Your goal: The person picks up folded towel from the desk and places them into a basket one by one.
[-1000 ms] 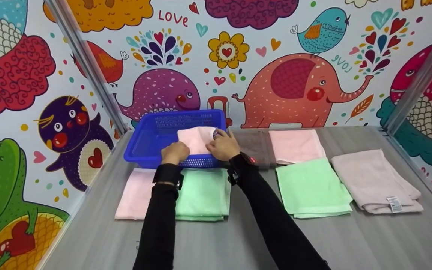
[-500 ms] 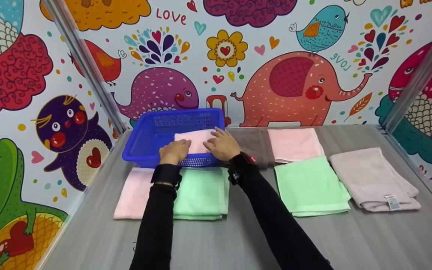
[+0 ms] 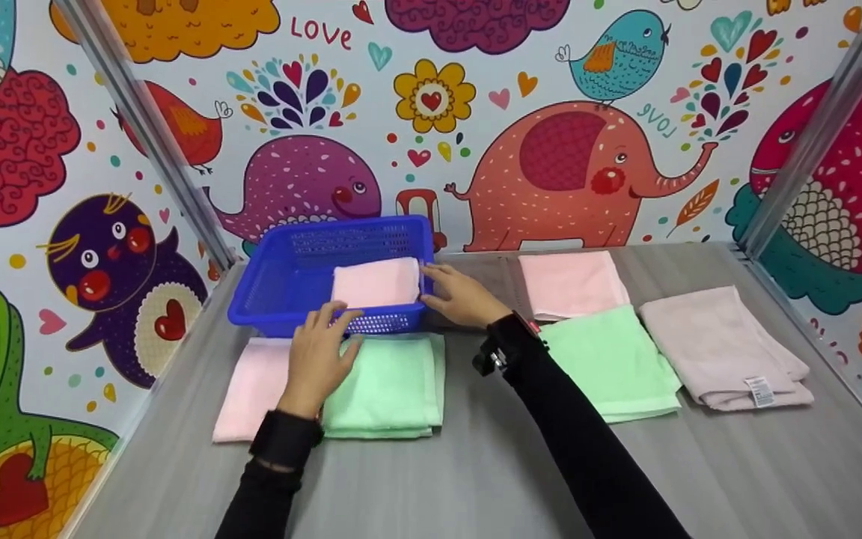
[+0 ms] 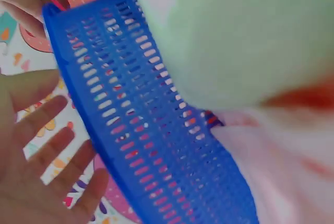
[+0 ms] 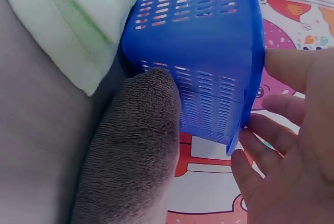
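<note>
Pink cloth (image 3: pixel 376 282) in the blue basket (image 3: pixel 270 288) runs left to right near mid-frame, just left of the loose-fingered right hand (image 3: pixel 465 295); the wide-spread left hand (image 3: pixel 319 364) is farther, lower left

Taking mid-tabletop (image 3: pixel 465 397) as my clock's centre, I count seven folded towels. Three are pale pink: one at eleven o'clock (image 3: pixel 377 282), inside my single blue perforated basket (image 3: pixel 289 288), another at nine (image 3: pixel 251 382), the third at two (image 3: pixel 577 286). Two are mint green, at nine (image 3: pixel 386 389) and three (image 3: pixel 603 363). One dusty-mauve towel (image 3: pixel 723 348) sits farther toward three, with one white label (image 3: pixel 760 391). Between twelve and one, partly screened by my right hand (image 3: pixel 465 296), there's probably just one dark brown towel (image 5: pixel 135 151).
</note>
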Motion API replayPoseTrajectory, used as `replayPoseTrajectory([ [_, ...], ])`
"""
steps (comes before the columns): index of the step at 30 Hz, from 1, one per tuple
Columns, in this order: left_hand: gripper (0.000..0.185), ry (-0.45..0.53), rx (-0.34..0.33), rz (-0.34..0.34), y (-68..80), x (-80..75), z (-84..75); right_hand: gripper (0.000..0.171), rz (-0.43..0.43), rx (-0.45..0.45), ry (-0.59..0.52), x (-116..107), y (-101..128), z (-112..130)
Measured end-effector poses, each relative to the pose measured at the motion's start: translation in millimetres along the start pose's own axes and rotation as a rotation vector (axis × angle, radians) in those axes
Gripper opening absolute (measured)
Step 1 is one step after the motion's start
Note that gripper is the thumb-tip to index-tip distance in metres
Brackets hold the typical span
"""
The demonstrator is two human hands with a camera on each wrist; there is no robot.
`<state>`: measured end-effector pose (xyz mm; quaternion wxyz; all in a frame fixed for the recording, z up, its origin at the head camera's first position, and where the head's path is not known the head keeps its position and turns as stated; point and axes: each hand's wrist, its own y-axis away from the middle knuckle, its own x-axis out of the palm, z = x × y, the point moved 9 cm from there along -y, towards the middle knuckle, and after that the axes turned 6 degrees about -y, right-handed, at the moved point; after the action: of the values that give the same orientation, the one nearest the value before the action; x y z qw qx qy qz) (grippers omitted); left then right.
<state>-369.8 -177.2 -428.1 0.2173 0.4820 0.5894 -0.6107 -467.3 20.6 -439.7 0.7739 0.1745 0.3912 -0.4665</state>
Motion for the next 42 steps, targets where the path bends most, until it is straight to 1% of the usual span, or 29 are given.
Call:
replayPoseTrajectory([
  [1, 0.045, -0.022, 0.01, 0.017, 6.0, -0.5, -2.1, 0.062, 0.001, -0.012, 0.003, 0.4, 1.3, -0.8],
  [2, 0.047, -0.037, 0.013, 0.058, 11.2, 1.5, -3.6, 0.062, 0.0, -0.022, 0.003, 0.5, 2.5, -1.6],
  [3, 0.05, -0.042, 0.01, 0.119, 16.1, 5.2, -4.3, 0.061, -0.001, -0.03, 0.003, 0.5, 3.3, -2.4],
  [4, 0.054, -0.034, -0.002, 0.197, 20.9, 11.0, -3.7, 0.061, -0.001, -0.033, 0.0, 0.8, 4.1, -3.4],
  [7, 0.064, 0.008, -0.062, 0.453, 36.9, 31.8, 1.7, 0.061, -0.003, -0.027, -0.008, 1.8, 5.8, -7.9],
  [8, 0.067, 0.02, -0.081, 0.511, 41.0, 36.6, 4.2, 0.061, -0.002, -0.023, -0.013, 2.4, 6.4, -8.8],
  [9, 0.069, 0.029, -0.094, 0.554, 44.2, 40.1, 6.4, 0.061, -0.004, -0.024, -0.019, 2.9, 6.8, -9.4],
  [10, 0.07, 0.038, -0.102, 0.581, 46.3, 42.8, 8.3, 0.061, -0.007, -0.026, -0.023, 3.5, 7.3, -9.7],
  [12, 0.07, 0.064, -0.097, 0.595, 47.2, 44.5, 9.7, 0.06, -0.015, -0.042, -0.025, 4.1, 8.0, -9.5],
  [17, 0.069, 0.125, -0.072, 0.594, 47.6, 47.7, 8.1, 0.06, -0.029, -0.067, -0.032, 3.5, 11.3, -8.8],
  [23, 0.068, 0.131, -0.044, 0.567, 44.9, 51.5, 1.1, 0.06, -0.011, -0.06, -0.029, 2.1, 14.4, -9.1],
  [27, 0.068, 0.164, -0.032, 0.572, 43.1, 57.8, -8.6, 0.061, 0.006, -0.042, -0.04, 1.8, 16.5, -9.3],
  [32, 0.068, 0.217, -0.018, 0.586, 42.7, 69.9, -24.8, 0.061, 0.016, -0.037, -0.042, -0.1, 26.5, -11.8],
  [39, 0.069, 0.256, -0.015, 0.578, 39.7, 79.0, -43.1, 0.061, -0.029, -0.063, -0.054, -17.2, 46.5, -14.9],
  [42, 0.07, 0.294, 0.002, 0.566, 37.4, 81.4, -54.4, 0.068, -0.054, -0.039, -0.07, -26.6, 60.3, -21.2],
])
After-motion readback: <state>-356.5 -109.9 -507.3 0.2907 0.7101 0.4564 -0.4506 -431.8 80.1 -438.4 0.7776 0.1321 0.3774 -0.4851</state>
